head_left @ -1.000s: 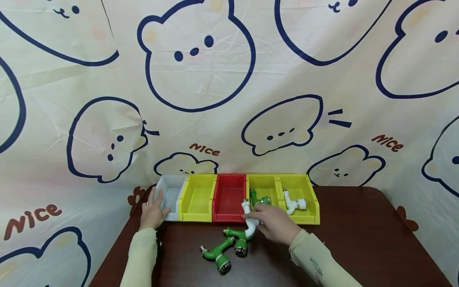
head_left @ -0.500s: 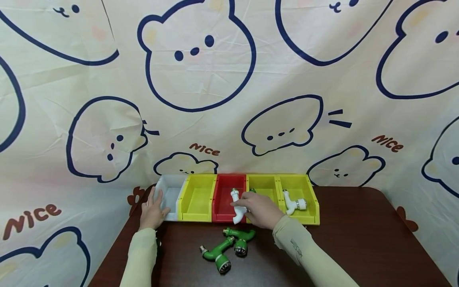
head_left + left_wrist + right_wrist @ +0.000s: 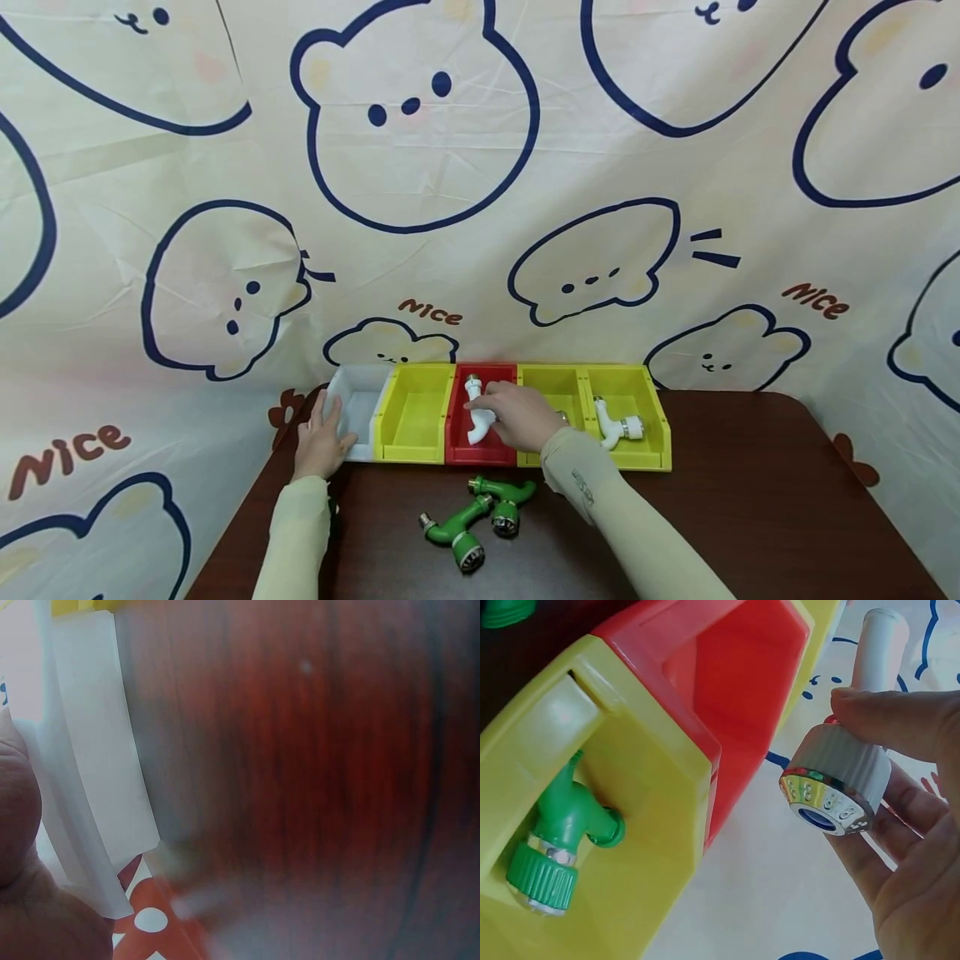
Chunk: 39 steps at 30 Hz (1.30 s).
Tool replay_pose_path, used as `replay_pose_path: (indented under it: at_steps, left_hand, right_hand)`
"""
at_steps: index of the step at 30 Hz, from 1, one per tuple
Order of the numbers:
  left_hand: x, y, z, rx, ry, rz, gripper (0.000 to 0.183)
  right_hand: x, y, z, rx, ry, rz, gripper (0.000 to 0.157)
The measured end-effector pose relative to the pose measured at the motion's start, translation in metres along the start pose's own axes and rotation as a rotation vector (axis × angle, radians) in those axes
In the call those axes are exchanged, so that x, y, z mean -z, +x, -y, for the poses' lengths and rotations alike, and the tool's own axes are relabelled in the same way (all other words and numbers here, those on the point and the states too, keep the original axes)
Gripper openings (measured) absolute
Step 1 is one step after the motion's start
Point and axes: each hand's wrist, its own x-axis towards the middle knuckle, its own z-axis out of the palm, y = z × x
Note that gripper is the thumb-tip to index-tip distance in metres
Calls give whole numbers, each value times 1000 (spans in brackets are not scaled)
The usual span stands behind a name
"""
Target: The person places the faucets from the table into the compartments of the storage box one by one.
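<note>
My right hand (image 3: 521,412) pinches a white plastic tap (image 3: 475,404) over the red bin (image 3: 461,452). In the right wrist view, thumb and fingers sit around this tap, whose ribbed knob (image 3: 840,761) ends in a silvery cap. At the far left, my left hand (image 3: 321,442) rests against the side and front edge of a white bin (image 3: 363,417), fingers stretched along its wall. The left wrist view shows part of that hand beside the bin's wall (image 3: 97,727).
A green tap (image 3: 562,810) lies in the yellow bin right of the red one; a second white tap (image 3: 618,428) lies in the rightmost yellow bin. Two green taps (image 3: 457,531) lie on the dark wooden table (image 3: 750,500) before the row. A patterned cloth (image 3: 420,183) hangs behind.
My right hand has carried the white tap from above the green taps on the table, left and away from me, to over the red bin. My left hand has stayed put.
</note>
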Motion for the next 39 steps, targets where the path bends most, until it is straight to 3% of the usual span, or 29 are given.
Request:
replay_pose_path:
  at_steps: [15, 25, 39]
  left_hand:
    - [1, -3, 1, -2, -9, 0, 81]
    - [-1, -3, 0, -8, -23, -5, 81]
    - [-2, -1, 0, 10, -10, -21, 81]
  right_hand:
    - [-15, 27, -3, -68, -6, 19, 45]
    - [-39, 36, -15, -182, 34, 63, 47]
    - [-71, 38, -29, -155, 32, 14, 49]
